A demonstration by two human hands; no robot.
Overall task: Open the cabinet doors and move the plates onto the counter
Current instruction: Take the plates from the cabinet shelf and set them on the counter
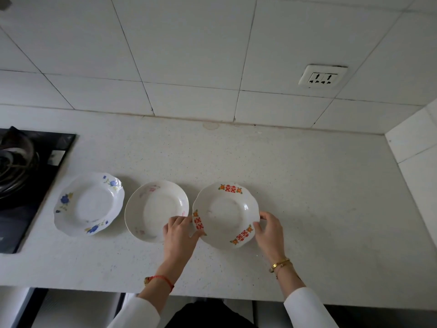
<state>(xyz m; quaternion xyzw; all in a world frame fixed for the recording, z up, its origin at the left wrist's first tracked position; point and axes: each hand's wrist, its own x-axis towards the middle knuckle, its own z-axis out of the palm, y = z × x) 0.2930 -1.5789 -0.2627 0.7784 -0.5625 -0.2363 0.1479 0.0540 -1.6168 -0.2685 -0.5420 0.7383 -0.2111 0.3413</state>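
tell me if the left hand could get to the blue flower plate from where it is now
Probably yes. The left hand grips the red-patterned plate and would have to let go first; only the low pink-flowered plate lies between it and the blue flower plate, easy to pass over.

Soft, even, dimmish light; faint shadows; edges bowed, perhaps slightly blurred.

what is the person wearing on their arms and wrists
Both arms are in white long sleeves, pulled back from the wrists. The left hand has a thin red cord bracelet on its wrist, with a small yellowish bead or charm on it. The right hand has a gold bangle on its wrist, apparently with a thinner gold chain beside it. No rings or gloves show on the fingers.
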